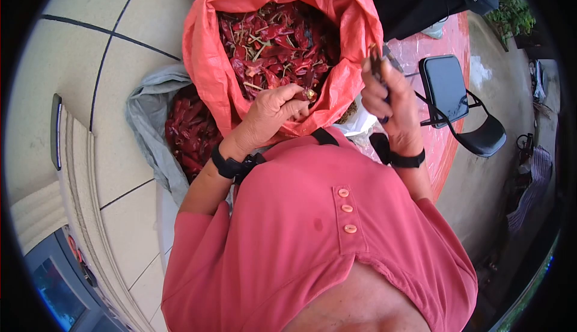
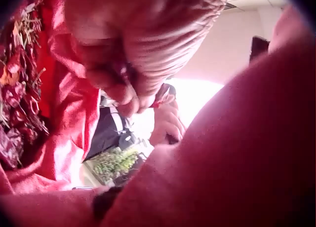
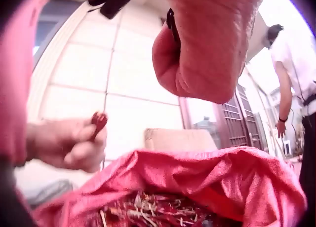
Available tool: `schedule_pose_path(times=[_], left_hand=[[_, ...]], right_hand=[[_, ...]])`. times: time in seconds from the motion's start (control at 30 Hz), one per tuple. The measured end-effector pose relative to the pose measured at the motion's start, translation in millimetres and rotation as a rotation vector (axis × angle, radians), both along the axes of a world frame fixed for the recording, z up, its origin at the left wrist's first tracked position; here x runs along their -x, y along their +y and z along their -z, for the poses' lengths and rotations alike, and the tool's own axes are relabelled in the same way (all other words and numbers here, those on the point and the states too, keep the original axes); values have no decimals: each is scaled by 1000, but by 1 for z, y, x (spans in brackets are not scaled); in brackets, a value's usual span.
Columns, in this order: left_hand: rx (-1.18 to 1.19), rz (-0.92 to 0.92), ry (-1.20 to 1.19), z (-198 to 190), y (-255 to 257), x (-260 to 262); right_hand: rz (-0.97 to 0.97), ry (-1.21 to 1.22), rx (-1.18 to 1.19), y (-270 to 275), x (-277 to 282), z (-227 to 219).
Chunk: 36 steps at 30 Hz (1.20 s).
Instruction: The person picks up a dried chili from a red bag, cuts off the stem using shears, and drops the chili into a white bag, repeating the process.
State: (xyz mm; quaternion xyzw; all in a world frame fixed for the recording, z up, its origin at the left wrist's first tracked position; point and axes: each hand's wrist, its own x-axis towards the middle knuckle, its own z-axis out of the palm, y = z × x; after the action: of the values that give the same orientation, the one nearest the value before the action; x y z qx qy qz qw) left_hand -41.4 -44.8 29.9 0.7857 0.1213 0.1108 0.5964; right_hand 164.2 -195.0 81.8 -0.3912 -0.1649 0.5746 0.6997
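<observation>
In the head view my left hand pinches a dried red chili between thumb and fingers, over the near rim of a red woven bag. The chili's end stands up from the fingertips in the right wrist view. My right hand grips dark scissors, raised to the right of the bag and apart from the chili. A black loop of their handle shows against the palm. Cut red chili pieces and pale stems fill the bag.
A grey bag of dried red chilies stands left of the red bag. To the right are a black folding chair and a red plastic-covered surface. Another person stands beyond, in the right wrist view.
</observation>
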Motion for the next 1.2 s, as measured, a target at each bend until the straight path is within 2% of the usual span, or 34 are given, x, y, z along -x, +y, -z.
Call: schedule_pose_path(times=[0.03, 0.07, 0.13, 0.2, 0.3, 0.37, 0.5, 0.6, 0.67, 0.9, 1.2], left_hand=[[218, -33, 81, -5, 4, -1], [291, -18, 53, 0, 4, -2], [300, -70, 20, -4, 2, -2], [273, -108, 33, -9, 1, -3], [171, -103, -14, -8, -3, -4], [196, -87, -17, -16, -4, -5], [315, -73, 35, -17, -1, -3], [267, -129, -81, -7, -10, -7], [292, -114, -50, -10, -9, -6], [435, -82, -12, -11, -10, -5], [383, 114, 28, 5, 4, -11]], right_hand=[[-4, -201, 57, 1, 4, 5], [-32, -239, 82, 2, 8, 7], [-141, -320, 84, 0, 11, 6], [-169, -462, 111, -1, 27, 7], [-175, -782, 118, 2, 34, 9], [-162, -1033, 111, 5, 33, 9], [-165, -1098, 121, 7, 34, 8], [-234, -1066, 109, 8, 33, 10], [-258, -1038, 66, 9, 32, 16], [-328, -1201, 50, 7, 28, 15], [-316, -1367, 23, 8, 28, 14]])
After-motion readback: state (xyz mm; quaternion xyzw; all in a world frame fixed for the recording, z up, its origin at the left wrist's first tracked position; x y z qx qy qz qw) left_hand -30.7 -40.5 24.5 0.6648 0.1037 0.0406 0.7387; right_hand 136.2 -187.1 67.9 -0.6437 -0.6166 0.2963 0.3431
